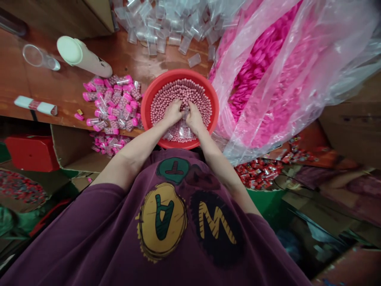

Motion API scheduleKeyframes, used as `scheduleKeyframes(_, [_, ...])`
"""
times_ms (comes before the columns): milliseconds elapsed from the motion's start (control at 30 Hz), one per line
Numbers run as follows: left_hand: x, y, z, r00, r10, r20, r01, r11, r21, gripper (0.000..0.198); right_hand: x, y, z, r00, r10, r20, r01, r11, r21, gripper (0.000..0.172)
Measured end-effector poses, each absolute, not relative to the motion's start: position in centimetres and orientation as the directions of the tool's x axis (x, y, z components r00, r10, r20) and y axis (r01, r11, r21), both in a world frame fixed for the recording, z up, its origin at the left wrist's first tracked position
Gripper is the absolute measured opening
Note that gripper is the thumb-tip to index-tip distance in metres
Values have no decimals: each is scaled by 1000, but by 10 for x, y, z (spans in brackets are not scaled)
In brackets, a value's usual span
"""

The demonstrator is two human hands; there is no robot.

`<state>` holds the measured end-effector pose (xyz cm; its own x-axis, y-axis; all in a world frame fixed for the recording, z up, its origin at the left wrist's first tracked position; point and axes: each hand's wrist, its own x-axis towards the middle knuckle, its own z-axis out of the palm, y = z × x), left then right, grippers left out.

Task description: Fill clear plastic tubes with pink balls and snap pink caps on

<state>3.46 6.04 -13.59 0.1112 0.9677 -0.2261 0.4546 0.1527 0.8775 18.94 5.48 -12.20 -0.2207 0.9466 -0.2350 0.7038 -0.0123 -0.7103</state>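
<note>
Both my hands are inside a red plastic basin (145, 107) filled with small round pink balls (168, 93). Curled fingers close my left hand (173, 113) over the balls; what they hold is hidden. My right hand (194, 118), close beside it, grips a small clear plastic tube (185, 113) that shows between the hands. Below them, several more clear tubes (182, 132) lie on the balls near the basin's front rim.
Left of the basin, filled tubes with pink caps (114, 105) are heaped on the wooden table (127, 51), near a tall white container (86, 57). Clear tubes (166, 28) pile up behind. A plastic bag of pink caps (258, 71) stands right. A cardboard box (70, 147) sits below the table's left edge.
</note>
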Motion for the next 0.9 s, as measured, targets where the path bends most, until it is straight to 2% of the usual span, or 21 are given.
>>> scheduleKeyframes(100, [22,48,-124,28,977,-213,492,172,853,40,197,48,-106,-281,951,-132,630,79,-773,57])
scheduleKeyframes(167, [15,40,-114,-26,983,-183,441,175,880,46,203,44,-93,-291,954,-67,603,128,-788,53])
scheduleKeyframes(267, [10,32,-102,-35,979,-202,258,204,944,44,205,42,-71,-286,958,-28,573,147,-806,46])
scheduleKeyframes(400, [7,27,-88,57,963,-262,-31,264,964,42,198,48,-42,-320,947,-3,486,162,-859,40])
scheduleKeyframes(500, [3,23,-75,95,947,-308,-211,322,923,44,193,53,-24,-370,929,20,438,193,-878,40])
scheduleKeyframes(600, [-4,18,-61,83,913,-400,-327,404,854,43,191,52,-14,-402,915,-15,473,194,-859,40])
scheduleKeyframes(767, [-15,10,-32,74,857,-511,-429,489,759,40,186,47,-11,-369,928,-62,599,186,-779,41])
scheduleKeyframes(900, [-16,7,-13,124,827,-549,-498,530,686,42,174,47,-10,-428,903,-28,552,237,-800,45])
